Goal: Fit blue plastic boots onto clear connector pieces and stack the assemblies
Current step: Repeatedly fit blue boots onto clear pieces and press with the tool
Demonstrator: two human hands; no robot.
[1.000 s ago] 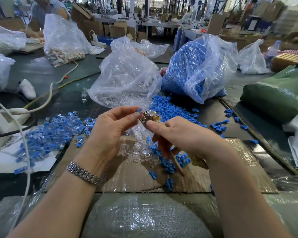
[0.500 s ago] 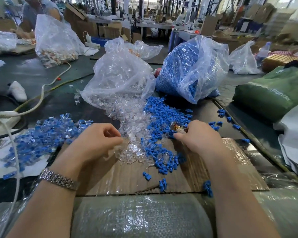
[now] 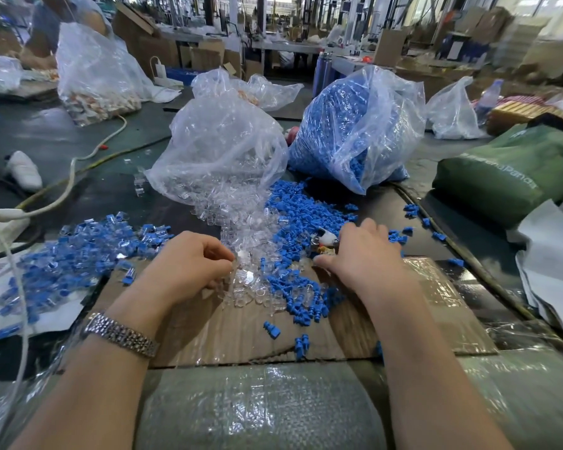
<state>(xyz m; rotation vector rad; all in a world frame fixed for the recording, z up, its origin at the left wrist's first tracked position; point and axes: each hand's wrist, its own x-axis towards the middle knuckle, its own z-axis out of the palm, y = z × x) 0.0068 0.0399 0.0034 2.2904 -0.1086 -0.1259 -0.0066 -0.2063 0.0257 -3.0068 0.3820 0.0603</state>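
- The left hand [image 3: 189,264] has its fingers curled down into the clear connector pieces [image 3: 241,241] at the middle of the surface, pinching at one.
- The right hand [image 3: 368,254] reaches into the blue boots [image 3: 299,206] just beside them; whether it has one, I cannot tell.
- Best to lift a single piece each, since both heaps tangle.
- Finished assemblies [image 3: 75,251] lie heaped at the left.

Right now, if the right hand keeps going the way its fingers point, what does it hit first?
Probably the loose blue boots just ahead: the right hand points up and away over the pile. Beyond them sits the blue bag. Depth is unclear.
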